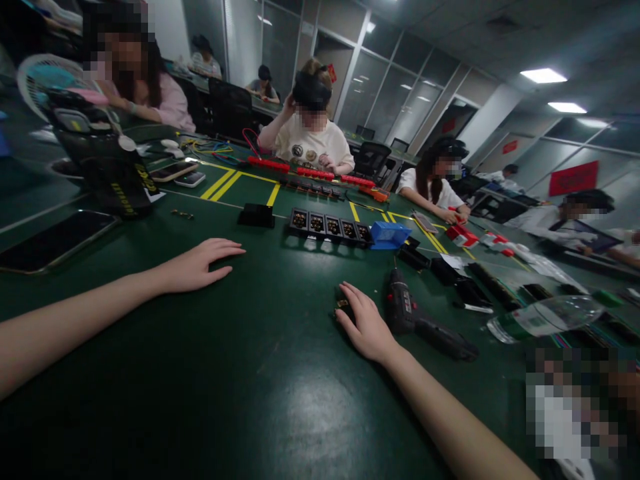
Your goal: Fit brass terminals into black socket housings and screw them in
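My left hand (pixel 200 263) lies flat on the green table (pixel 240 373), fingers stretched out and holding nothing. My right hand (pixel 367 323) rests palm down, its fingers curled over a small black part (pixel 342 308) with brass bits. A black electric screwdriver (pixel 420 323) lies just right of that hand. Ahead of both hands stands a row of black parts with brass insides (pixel 327 227), with a blue box (pixel 389 235) at its right end and a single black block (pixel 257 215) to its left.
A phone (pixel 53 240) lies at the left, beside a black bag (pixel 107 177) and a fan (pixel 45 83). A plastic bottle (pixel 545 317) lies on its side at the right. Several people sit across and along the table with red parts (pixel 315 173).
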### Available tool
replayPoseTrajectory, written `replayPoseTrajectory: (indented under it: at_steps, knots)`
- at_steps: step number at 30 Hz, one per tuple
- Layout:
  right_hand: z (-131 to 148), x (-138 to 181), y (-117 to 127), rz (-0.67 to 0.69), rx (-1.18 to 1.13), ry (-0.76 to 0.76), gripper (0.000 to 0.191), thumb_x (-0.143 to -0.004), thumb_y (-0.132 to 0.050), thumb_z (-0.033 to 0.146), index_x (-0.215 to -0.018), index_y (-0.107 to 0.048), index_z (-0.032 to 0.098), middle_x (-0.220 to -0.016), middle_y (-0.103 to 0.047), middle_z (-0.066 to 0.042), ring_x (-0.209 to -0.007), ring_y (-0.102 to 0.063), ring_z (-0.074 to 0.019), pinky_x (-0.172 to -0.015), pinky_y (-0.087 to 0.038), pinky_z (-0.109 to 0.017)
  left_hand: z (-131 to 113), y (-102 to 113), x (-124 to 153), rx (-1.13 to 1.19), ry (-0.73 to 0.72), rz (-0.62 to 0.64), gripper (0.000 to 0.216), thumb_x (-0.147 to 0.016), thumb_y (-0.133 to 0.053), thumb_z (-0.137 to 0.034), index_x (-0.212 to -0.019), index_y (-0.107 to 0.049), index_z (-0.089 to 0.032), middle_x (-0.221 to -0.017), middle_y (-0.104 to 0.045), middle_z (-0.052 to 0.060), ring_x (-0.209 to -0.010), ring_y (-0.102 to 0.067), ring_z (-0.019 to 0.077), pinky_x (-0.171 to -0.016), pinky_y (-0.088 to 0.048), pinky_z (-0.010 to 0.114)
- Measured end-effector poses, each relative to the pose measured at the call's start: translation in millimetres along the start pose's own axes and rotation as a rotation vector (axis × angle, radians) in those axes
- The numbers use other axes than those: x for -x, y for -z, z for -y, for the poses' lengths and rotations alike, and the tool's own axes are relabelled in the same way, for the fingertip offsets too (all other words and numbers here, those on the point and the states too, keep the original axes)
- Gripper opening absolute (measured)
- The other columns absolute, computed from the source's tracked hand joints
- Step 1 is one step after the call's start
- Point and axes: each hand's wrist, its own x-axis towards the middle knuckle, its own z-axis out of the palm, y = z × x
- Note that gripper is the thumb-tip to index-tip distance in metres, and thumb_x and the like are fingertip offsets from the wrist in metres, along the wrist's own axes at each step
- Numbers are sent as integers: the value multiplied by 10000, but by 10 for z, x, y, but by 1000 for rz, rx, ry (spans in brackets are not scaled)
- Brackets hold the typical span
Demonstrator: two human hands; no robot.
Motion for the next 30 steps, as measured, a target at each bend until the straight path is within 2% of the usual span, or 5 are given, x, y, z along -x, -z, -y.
replayPoseTrajectory:
  at_steps: [6,9,12,22,30]
  knots:
    - [10,-11,-2,67,27,83,462,-1037,-408,360,-1475,-446,218,-1535,-466,-105,-1429,-415,-245,-1204,-318,-507,596,140,-22,-306,338,-147,662,-933,-333,-564,-1490,-433,-222,-1578,-372,100,-1456,-315,364,-1162,-299,563]
    - [-14,-18,-38,46,27,77,449,-1034,-409,340,-1460,-465,210,-1523,-482,-112,-1422,-429,-252,-1195,-338,-514,932,228,8,-338,533,-143,732,-931,-331,-565,-1530,-368,-146,-1607,-316,159,-1454,-306,402,-1131,-325,576]
    - [-23,-16,-58,23,17,88,445,-1028,-413,331,-1456,-470,220,-1505,-503,-113,-1408,-449,-259,-1186,-352,-524,1111,247,21,-321,589,-111,753,-936,-321,-566,-1540,-348,-117,-1608,-318,166,-1460,-308,390,-1144,-314,565]
    - [-23,-19,-52,5,-1,82,458,-1011,-437,343,-1451,-477,223,-1472,-531,-119,-1386,-472,-268,-1166,-380,-520,984,274,-29,-315,568,-64,645,-1005,-277,-541,-1566,-297,-224,-1658,-195,134,-1473,-236,396,-1111,-306,598]
    - [5,-7,-37,10,-18,55,460,-1016,-445,375,-1442,-485,204,-1483,-519,-126,-1385,-470,-270,-1163,-382,-520,799,313,-3,-332,490,-102,612,-975,-339,-483,-1475,-461,-150,-1575,-388,132,-1415,-313,388,-1095,-345,581]
